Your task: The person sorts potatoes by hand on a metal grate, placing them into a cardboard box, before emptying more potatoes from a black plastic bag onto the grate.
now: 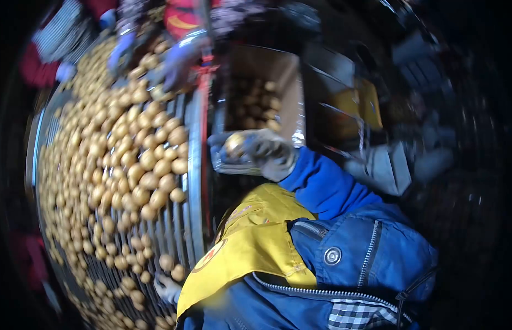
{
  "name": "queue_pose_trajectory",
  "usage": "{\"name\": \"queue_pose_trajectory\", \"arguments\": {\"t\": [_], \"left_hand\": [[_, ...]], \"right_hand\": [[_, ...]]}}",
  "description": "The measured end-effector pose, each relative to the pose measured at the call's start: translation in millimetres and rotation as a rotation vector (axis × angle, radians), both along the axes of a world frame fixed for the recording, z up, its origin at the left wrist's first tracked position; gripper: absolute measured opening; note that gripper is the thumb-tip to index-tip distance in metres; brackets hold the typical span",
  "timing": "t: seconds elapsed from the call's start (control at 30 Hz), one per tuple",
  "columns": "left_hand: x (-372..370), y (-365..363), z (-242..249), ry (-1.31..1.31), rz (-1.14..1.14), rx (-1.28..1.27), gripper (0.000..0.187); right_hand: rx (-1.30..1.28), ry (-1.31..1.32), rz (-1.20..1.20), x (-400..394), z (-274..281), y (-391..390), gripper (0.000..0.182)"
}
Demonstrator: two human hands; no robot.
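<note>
My right hand (272, 157), in a dirty grey glove, is closed around a potato (234, 144) beside the conveyor's side rail, just in front of a cardboard box (290, 91) with potatoes inside. Motion blur softens its fingers. Lower down, my left hand (168, 289), also gloved, is over the near edge of the slatted conveyor (181, 231). Its fingers look apart, close to two loose potatoes (178, 273); the yellow apron (239, 256) hides its wrist. Many potatoes (140, 170) cover the conveyor.
Across the top, other people's gloved hands (176, 60) work among the potatoes, with a striped sleeve (63, 36) at the upper left. A metal rail (195, 165) with a red edge borders the conveyor. A yellow container (369, 104) and grey items stand right of the box.
</note>
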State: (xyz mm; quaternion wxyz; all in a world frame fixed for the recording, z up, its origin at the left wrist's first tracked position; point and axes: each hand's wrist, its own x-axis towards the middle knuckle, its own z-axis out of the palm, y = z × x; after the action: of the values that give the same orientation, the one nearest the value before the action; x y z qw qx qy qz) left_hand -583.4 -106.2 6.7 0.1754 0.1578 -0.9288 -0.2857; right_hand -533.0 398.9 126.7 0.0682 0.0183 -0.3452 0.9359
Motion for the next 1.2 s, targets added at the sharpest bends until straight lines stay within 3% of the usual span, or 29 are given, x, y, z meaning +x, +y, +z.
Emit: {"name": "queue_pose_trajectory", "arguments": {"t": [0.07, 0.1, 0.13, 0.27, 0.33, 0.37, 0.4, 0.43, 0.47, 0.53, 0.57, 0.63, 0.67, 0.7, 0.73, 0.8, 0.9, 0.93, 1.0, 1.1, 1.2], "left_hand": [[-6, 14, -3, -0.054, -0.012, -0.033, 0.032], [-9, 20, -5, -0.079, -0.014, -0.040, 0.032], [-12, 27, -8, -0.101, -0.023, -0.042, 0.033], [-23, 53, -15, -0.199, -0.056, -0.055, 0.036], [-26, 64, -17, -0.250, -0.073, -0.070, 0.037], [-26, 71, -18, -0.271, -0.080, -0.074, 0.038], [-28, 74, -19, -0.288, -0.083, -0.079, 0.038], [-29, 77, -20, -0.302, -0.085, -0.082, 0.039], [-31, 77, -20, -0.318, -0.092, -0.087, 0.040], [-32, 74, -20, -0.341, -0.090, -0.083, 0.041], [-32, 70, -20, -0.344, -0.079, -0.077, 0.042], [-36, 58, -14, -0.355, -0.085, -0.066, 0.043], [-36, 50, -10, -0.356, -0.083, -0.058, 0.044], [-33, 41, -7, -0.357, -0.071, -0.038, 0.044], [-30, 29, -3, -0.358, -0.050, -0.018, 0.045], [-25, 12, 9, -0.357, -0.035, 0.014, 0.047], [-19, -3, 33, -0.385, 0.011, 0.059, 0.049], [-20, -11, 37, -0.413, -0.068, 0.120, 0.044], [-16, -34, 27, -0.492, -0.012, 0.322, 0.038], [7, -13, 53, -0.380, -0.006, 0.421, 0.026], [29, 6, 82, -0.335, 0.092, 0.471, 0.020]], "right_hand": [[0.084, -0.154, -0.363, 67, 4, 44, 0.041], [0.125, -0.381, -0.500, 95, 24, 59, 0.036], [0.112, -0.388, -0.552, 128, 24, 76, 0.036], [0.616, -0.520, -1.420, 279, 21, 147, 0.040], [0.779, -0.710, -1.754, 369, 34, 173, 0.041], [0.671, -0.813, -1.896, 409, 31, 187, 0.046], [0.867, -1.001, -1.839, 461, 26, 198, 0.054], [0.837, -1.200, -1.823, 491, 14, 212, 0.067], [1.087, -1.739, -1.458, 542, -15, 224, 0.071], [1.152, -2.188, -1.182, 571, -59, 229, 0.074], [0.897, -2.009, -1.527, 566, -74, 228, 0.071], [0.717, -1.623, -1.750, 544, -99, 210, 0.060], [0.812, -1.430, -1.671, 515, -109, 205, 0.054], [0.719, -1.308, -1.598, 482, -113, 203, 0.048], [0.631, -1.176, -1.506, 426, -100, 200, 0.043], [0.691, -0.768, -1.362, 298, -85, 184, 0.040], [0.725, -0.562, -0.782, 135, -44, 135, 0.041], [0.705, -0.540, -0.645, 90, -44, 113, 0.040], [0.801, -0.309, -0.316, 20, -33, 60, 0.040], [1.038, -0.107, 0.064, -49, -12, -29, 0.041], [1.378, 0.297, 0.311, -104, 1, -102, 0.043]]}}
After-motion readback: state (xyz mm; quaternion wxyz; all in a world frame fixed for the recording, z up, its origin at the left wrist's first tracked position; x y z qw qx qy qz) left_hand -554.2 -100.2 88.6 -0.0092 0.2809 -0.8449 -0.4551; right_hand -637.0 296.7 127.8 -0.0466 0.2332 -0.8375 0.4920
